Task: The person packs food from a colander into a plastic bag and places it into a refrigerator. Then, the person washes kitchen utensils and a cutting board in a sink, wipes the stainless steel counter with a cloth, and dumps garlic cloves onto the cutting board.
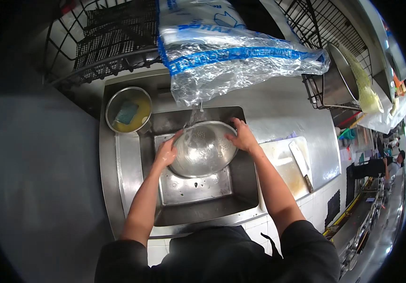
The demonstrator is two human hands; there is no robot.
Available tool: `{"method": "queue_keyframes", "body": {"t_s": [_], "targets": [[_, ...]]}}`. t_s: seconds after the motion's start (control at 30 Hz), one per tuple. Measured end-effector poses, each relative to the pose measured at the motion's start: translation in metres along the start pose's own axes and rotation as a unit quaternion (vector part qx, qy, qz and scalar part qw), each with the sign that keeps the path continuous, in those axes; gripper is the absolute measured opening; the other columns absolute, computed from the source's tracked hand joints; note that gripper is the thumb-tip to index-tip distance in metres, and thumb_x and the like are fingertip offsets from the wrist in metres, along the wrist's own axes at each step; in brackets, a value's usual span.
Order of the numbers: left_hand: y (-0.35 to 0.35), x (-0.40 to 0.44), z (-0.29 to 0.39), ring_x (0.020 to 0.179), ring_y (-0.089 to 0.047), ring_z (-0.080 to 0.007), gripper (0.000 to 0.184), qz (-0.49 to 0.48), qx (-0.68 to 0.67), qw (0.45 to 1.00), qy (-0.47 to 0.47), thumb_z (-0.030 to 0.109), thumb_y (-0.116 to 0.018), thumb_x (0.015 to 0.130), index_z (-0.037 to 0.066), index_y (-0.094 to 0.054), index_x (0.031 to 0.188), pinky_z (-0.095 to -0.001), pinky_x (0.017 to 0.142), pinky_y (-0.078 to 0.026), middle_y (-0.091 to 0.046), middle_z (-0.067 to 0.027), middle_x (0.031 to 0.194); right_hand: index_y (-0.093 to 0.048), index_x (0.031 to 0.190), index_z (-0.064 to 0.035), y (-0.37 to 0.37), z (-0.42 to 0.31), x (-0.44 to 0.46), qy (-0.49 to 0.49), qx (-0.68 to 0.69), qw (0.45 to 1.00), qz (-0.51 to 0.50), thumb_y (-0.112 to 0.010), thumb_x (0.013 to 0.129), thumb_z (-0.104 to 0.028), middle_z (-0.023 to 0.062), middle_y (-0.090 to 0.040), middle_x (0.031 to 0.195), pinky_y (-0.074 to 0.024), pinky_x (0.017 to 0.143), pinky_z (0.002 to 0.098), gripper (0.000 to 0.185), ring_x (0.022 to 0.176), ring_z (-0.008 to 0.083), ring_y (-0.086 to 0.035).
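Observation:
Over the sink [203, 207] I hold a round metal colander [202, 151] with small holes, tilted, its rim between my two hands. My left hand [166, 152] grips the rim on the left side. On the right side, my right hand [243, 136] has its fingers around the rim. Water runs down from above onto the colander's far edge and spreads over its surface. Small dark scraps lie on the sink bottom below it.
A metal bowl [146, 94] with yellowish liquid and a green scouring pad [126, 112] stands at the sink's left corner. Right of the sink, a knife [300, 162] lies on a cutting board [278, 158]. Plastic packaging [240, 61] hangs overhead from wire racks. A person [391, 165] stands far right.

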State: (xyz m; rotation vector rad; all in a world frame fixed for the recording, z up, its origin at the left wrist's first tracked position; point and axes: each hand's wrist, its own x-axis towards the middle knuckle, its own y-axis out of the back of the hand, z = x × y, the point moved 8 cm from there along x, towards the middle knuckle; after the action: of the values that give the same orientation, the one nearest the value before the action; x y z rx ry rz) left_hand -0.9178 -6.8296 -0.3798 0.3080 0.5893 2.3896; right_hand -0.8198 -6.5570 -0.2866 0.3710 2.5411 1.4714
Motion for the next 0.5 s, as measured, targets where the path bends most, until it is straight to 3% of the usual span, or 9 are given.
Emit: {"method": "queue_keyframes", "body": {"t_s": [0.07,0.13,0.2,0.27,0.3,0.33,0.4,0.47,0.5], "targets": [[0.007,0.017,0.062,0.104,-0.064,-0.0375,0.067,-0.007,0.06,0.996,-0.072,-0.003,-0.05,0.078,0.022,-0.048,0.14,-0.0422,0.091,-0.052,-0.059,-0.0137,0.131,-0.042,0.133,-0.0012,-0.02,0.027,-0.002,-0.013,-0.014,0.999,-0.042,-0.076,0.076,-0.023,0.0245,-0.056,0.121,-0.0472,0.093,0.0458,0.07,0.106,0.0446,-0.056],[-0.008,0.026,0.082,0.111,-0.059,-0.0401,0.072,-0.132,0.27,0.954,0.007,-0.002,-0.049,0.079,0.032,-0.043,0.142,-0.0449,0.094,-0.05,-0.055,-0.0097,0.136,-0.043,0.133,-0.0006,-0.051,0.046,-0.008,-0.028,-0.025,0.992,-0.123,-0.076,0.076,-0.024,0.0245,-0.056,0.122,-0.0465,0.094,0.0456,0.07,0.109,0.0415,-0.057],[-0.003,0.028,0.091,0.111,-0.059,-0.04,0.072,-0.124,0.286,0.95,0.024,-0.001,-0.049,0.079,0.032,-0.042,0.142,-0.0455,0.094,-0.05,-0.054,-0.0109,0.136,-0.042,0.133,0.001,-0.069,0.041,-0.003,0.004,-0.016,0.993,-0.121,-0.072,0.079,-0.019,0.0253,-0.058,0.118,-0.0477,0.092,0.0451,0.065,0.108,0.0412,-0.058],[0.002,0.026,0.084,0.111,-0.06,-0.0398,0.072,-0.118,0.303,0.945,0.042,0.0,-0.049,0.079,0.032,-0.041,0.143,-0.0461,0.094,-0.05,-0.054,-0.012,0.136,-0.043,0.131,0.0021,-0.076,0.05,0.009,-0.097,0.019,0.994,-0.036,-0.068,0.08,-0.014,0.0252,-0.06,0.112,-0.0491,0.089,0.045,0.058,0.105,0.0407,-0.059],[0.012,0.023,0.07,0.108,-0.061,-0.0409,0.07,-0.087,0.281,0.954,0.063,0.0,-0.049,0.079,0.03,-0.042,0.142,-0.047,0.093,-0.05,-0.054,-0.0137,0.135,-0.049,0.124,0.0041,-0.049,0.014,0.003,-0.061,-0.092,0.989,0.098,-0.065,0.081,-0.011,0.0259,-0.062,0.106,-0.0503,0.086,0.0439,0.048,0.1,0.041,-0.06],[0.021,0.017,0.056,0.105,-0.062,-0.0421,0.069,-0.057,0.259,0.961,0.084,0.0,-0.049,0.078,0.028,-0.044,0.14,-0.0479,0.092,-0.05,-0.054,-0.0155,0.134,-0.049,0.124,0.0041,-0.05,0.005,0.008,-0.06,-0.085,0.99,0.096,-0.065,0.081,-0.011,0.0259,-0.062,0.106,-0.0503,0.086,0.0439,0.048,0.1,0.041,-0.06],[0.038,0.002,0.044,0.104,-0.062,-0.0422,0.059,-0.05,0.254,0.955,0.143,0.001,-0.05,0.078,0.021,-0.052,0.133,-0.0489,0.092,-0.048,-0.059,-0.0199,0.127,-0.056,0.11,0.0021,-0.049,-0.021,0.025,0.027,0.093,0.985,0.145,-0.063,0.082,-0.011,0.0244,-0.064,0.101,-0.0517,0.082,0.049,0.032,0.089,0.0474,-0.062],[0.055,-0.017,0.028,0.108,-0.059,-0.0418,0.048,-0.017,0.184,0.953,0.242,0.003,-0.05,0.078,0.012,-0.06,0.124,-0.0484,0.093,-0.047,-0.063,-0.0225,0.116,-0.06,0.102,0.0035,-0.071,-0.036,0.038,-0.017,0.141,0.986,0.084,-0.06,0.087,-0.01,0.0213,-0.066,0.093,-0.0559,0.071,0.0462,0.021,0.075,0.0405,-0.066],[0.058,-0.024,0.017,0.109,-0.058,-0.0418,0.04,0.021,0.135,0.96,0.243,0.006,-0.051,0.078,0.008,-0.064,0.116,-0.0476,0.094,-0.046,-0.066,-0.0229,0.11,-0.059,0.103,0.0039,-0.096,-0.036,0.04,-0.099,0.331,0.938,-0.015,-0.059,0.089,-0.011,0.0212,-0.066,0.096,-0.0568,0.071,0.0435,0.021,0.077,0.0365,-0.067]]}}
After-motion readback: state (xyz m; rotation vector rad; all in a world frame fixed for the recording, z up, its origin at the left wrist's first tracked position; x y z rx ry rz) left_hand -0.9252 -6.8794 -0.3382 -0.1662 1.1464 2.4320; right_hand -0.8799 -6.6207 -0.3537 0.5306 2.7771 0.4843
